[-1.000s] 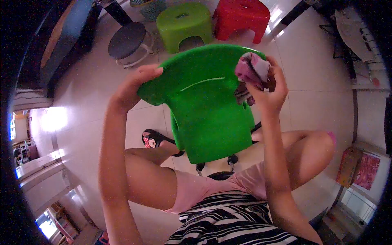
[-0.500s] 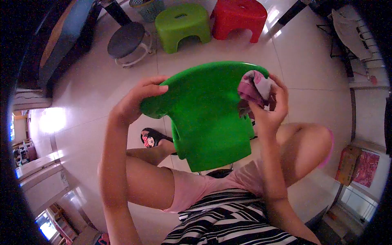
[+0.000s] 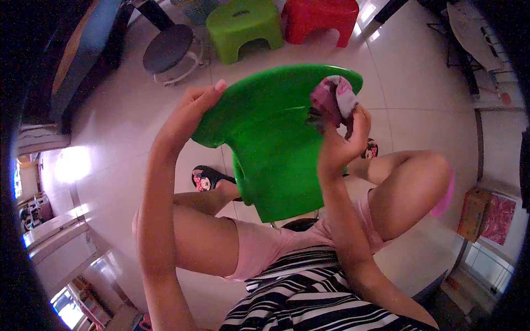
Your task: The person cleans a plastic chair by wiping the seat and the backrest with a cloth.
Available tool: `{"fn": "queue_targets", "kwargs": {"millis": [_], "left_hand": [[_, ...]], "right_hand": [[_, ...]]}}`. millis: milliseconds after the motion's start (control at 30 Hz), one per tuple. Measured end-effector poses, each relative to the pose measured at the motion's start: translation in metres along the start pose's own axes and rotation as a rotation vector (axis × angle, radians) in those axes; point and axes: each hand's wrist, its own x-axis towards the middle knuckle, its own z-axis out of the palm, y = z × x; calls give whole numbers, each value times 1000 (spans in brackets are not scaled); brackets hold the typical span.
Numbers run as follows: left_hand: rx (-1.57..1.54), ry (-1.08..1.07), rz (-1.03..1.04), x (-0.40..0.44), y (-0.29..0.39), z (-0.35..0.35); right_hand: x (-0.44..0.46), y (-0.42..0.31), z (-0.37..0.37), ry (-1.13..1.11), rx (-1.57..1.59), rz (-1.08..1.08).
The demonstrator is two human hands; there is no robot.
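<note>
A green plastic chair (image 3: 281,143) with a curved, wide back is between my knees, and a bit of metal leg shows below it. My left hand (image 3: 190,113) is closed around the left edge of the chair back, its thumb along the rim. In my right hand (image 3: 348,143) is a bunched pink, white and dark cloth (image 3: 334,102). The cloth lies against the upper right of the chair's surface, below the rim. Part of it is hidden behind my fingers.
Ahead on the tiled floor stand a round grey stool (image 3: 168,49), a light green stool (image 3: 244,27) and a red stool (image 3: 321,19). A cardboard box (image 3: 473,212) is at the right. Black slippers (image 3: 205,177) are on my feet.
My right hand and the cloth have moved left and up across the chair back, away from its right edge. The chair back now sits slightly higher in view, my left hand still on it.
</note>
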Motion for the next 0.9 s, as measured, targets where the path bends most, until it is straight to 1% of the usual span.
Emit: {"fn": "queue_targets", "kwargs": {"millis": [100,200,300,400,500,600,700,800,900], "left_hand": [[-13,-61,34,7,-7,-5],[-49,-2,56,2,1,-2],[-78,-25,35,4,-2,-5],[-91,-105,57,6,2,-8],[-95,-17,136,-2,7,-1],[-16,11,89,5,-1,-7],[-72,57,186,7,-15,-6],[-127,43,140,-2,-5,0],[-196,-115,6,8,-8,-8]], "right_hand": [[-7,-2,11,7,152,85],[-12,-23,24,-65,196,43],[-27,-49,39,-157,252,0],[-42,-74,44,-253,327,-90],[-66,-89,42,-436,392,31],[-73,-95,45,-448,431,51],[-78,-94,47,-454,446,48],[-75,-93,49,-448,448,6],[-75,-83,57,-476,465,-69]]}}
